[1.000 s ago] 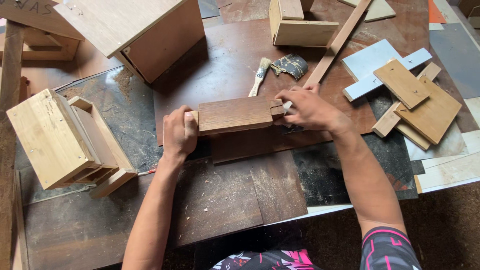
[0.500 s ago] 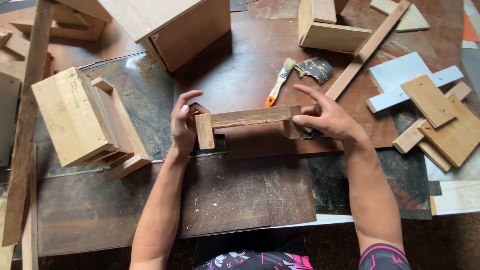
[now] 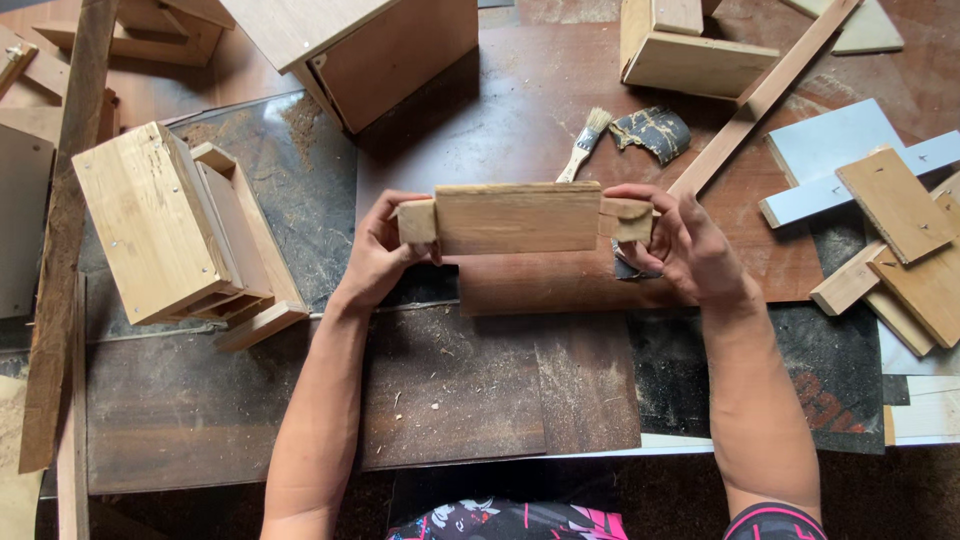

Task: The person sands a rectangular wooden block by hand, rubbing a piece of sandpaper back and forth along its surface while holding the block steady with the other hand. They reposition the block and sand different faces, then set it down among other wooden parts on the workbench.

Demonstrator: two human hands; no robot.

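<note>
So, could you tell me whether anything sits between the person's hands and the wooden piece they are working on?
Nothing visible does. The left hand and the right hand each grip one end of the wooden assembly, held up above the dark board. The paintbrush lies beyond it, apart from both hands.

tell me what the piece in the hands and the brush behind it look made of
Held piece: bare, unfinished wood by its pale grain and rough edges, gripped by left hand and right hand. Brush: light handle, probably wood, with pale bristles.
</note>
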